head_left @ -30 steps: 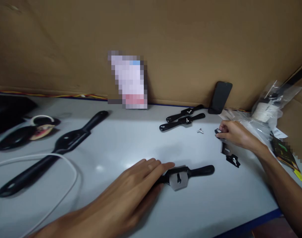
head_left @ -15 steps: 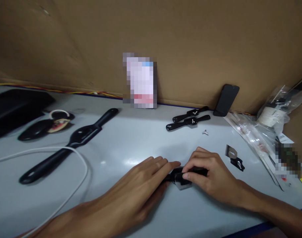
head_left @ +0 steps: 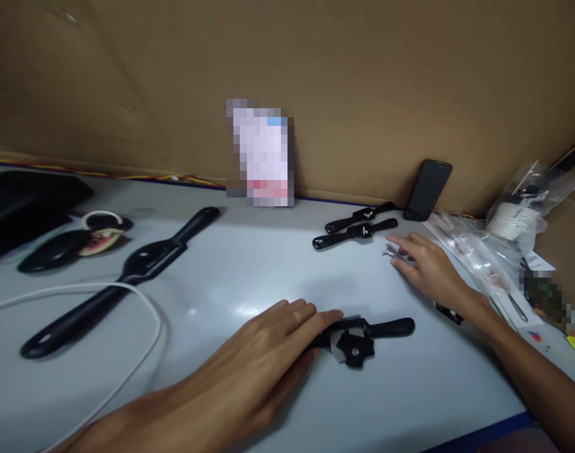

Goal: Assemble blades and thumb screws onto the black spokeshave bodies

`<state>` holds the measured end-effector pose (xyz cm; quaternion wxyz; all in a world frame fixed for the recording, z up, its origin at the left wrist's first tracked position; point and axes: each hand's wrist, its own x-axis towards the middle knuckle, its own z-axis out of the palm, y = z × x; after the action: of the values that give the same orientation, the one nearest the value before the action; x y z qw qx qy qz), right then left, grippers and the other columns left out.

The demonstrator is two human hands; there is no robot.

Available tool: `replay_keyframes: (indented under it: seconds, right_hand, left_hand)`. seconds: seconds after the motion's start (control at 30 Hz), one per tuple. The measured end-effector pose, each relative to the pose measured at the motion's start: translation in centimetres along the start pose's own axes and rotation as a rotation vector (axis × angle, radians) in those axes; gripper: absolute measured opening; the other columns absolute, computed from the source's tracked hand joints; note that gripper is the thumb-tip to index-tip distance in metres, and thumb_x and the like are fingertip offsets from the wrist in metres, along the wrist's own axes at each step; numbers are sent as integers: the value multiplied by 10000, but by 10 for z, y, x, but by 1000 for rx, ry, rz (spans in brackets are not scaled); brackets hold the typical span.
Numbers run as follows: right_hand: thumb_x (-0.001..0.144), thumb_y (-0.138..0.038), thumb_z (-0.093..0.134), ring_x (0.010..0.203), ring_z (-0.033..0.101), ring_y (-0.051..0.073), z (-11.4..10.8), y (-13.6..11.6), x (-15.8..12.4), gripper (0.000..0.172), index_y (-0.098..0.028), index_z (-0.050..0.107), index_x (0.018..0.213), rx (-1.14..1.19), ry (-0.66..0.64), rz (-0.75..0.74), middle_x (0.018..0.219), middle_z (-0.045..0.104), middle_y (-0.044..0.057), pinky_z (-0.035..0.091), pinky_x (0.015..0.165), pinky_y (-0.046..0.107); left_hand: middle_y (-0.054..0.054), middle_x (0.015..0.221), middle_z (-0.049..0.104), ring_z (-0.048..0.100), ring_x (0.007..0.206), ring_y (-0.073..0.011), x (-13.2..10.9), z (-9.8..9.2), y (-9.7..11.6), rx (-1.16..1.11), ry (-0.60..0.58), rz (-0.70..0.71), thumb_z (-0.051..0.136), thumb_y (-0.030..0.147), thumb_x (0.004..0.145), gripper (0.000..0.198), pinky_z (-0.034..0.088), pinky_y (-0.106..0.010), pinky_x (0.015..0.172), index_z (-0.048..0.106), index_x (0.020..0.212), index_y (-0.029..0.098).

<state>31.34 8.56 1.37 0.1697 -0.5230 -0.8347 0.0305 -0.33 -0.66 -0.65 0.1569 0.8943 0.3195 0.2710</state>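
Observation:
My left hand is wrapped round the left part of a black two-handled tool at the front of the table. On that tool's middle lie a grey blade and a black notched plate with a hole. Farther back, my right hand reaches over the table, thumb and forefinger apart on either side of a small silver wing screw. Two similar black tools with silver screws lie behind it. Under my right wrist, a black plate is partly hidden.
A large black two-handled tool and a white cable lie at left, near a black mouse-like object. A phone leans on the cardboard wall. Plastic bags lie at right.
My right hand has let go of the front tool and moved back and right to the wing screw. The notched plate now shows on the tool. My left hand has stayed in place.

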Motion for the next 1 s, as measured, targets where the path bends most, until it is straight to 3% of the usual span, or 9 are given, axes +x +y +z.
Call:
replay_keyframes:
  seconds: [0.13,0.33,0.43,0.5,0.7,1.0]
  right_hand:
    - [1010,-157,585,922,652,285,8,-3,-1,149,-138,733,1011,-35,-8,-10,975,673,119,491,826,402]
    - [996,-152,547,752,586,186,-8,-29,-7,187,-177,621,825,93,45,-53,817,626,38,439,716,307]
    - [963,-125,532,658,522,129,-22,-58,-20,218,-190,555,756,405,-79,-206,714,575,-16,383,650,254]
    - [929,-88,505,662,507,122,-28,-77,-29,236,-191,505,717,446,-195,-242,708,564,-14,362,649,251]
    - [844,-69,504,722,502,151,-26,-93,-40,174,-199,473,734,383,-366,-269,729,557,5,340,670,279]
    - [858,-121,478,645,434,132,-12,-90,-40,181,-219,415,719,449,-270,-240,692,506,-21,311,634,281]
  left_hand:
    - [-47,975,639,613,791,-194,1,2,-3,-59,-66,36,388,2,991,681,516,-291,701,443,1595,313]
    - [-33,935,593,565,755,-190,1,0,-6,-117,-89,41,386,-19,961,766,434,-263,650,424,1620,369]
    - [-29,940,598,569,766,-191,1,0,-6,-127,-97,42,400,-33,947,790,433,-265,663,424,1616,386]
    - [-35,967,602,575,793,-198,1,0,-6,-131,-93,52,413,-46,926,803,432,-276,680,444,1602,386]
    - [-29,932,593,556,776,-201,1,2,-7,-119,-109,57,450,-57,899,671,394,-294,673,623,1417,334]
    - [-32,896,601,540,752,-193,3,1,-5,-115,-78,63,421,-23,966,500,379,-305,643,636,1327,248]
